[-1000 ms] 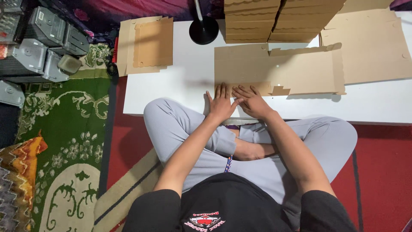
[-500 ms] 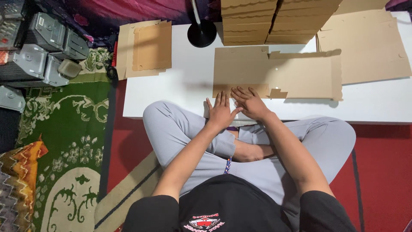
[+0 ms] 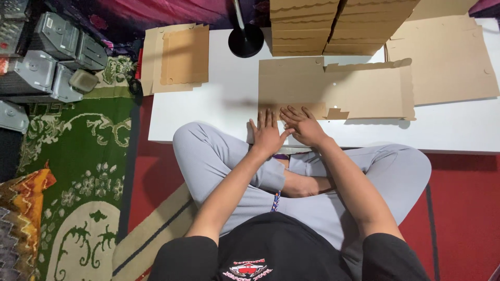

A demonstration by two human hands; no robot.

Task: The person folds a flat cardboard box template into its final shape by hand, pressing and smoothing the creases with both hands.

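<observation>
A flat brown cardboard box blank [image 3: 354, 88] lies on the low white table [image 3: 208, 109] in front of me. My left hand [image 3: 267, 132] and my right hand [image 3: 303, 125] rest side by side, palms down and fingers spread, on the blank's folded near-left flap. The thumbs almost touch. Neither hand grips anything. I sit cross-legged in grey trousers with my knees under the table's near edge.
Stacks of folded cardboard [image 3: 328, 26] stand at the table's far edge, next to a black round lamp base [image 3: 246, 40]. More flat blanks lie at far left [image 3: 179, 54] and right [image 3: 442, 57]. Grey metal units [image 3: 47, 52] sit on the patterned green rug [image 3: 78, 156] to the left.
Both hands stay pressed on the flap. The blank and the hands sit slightly lower in the picture than a second ago; the hands have slid a little toward me along the fold.
</observation>
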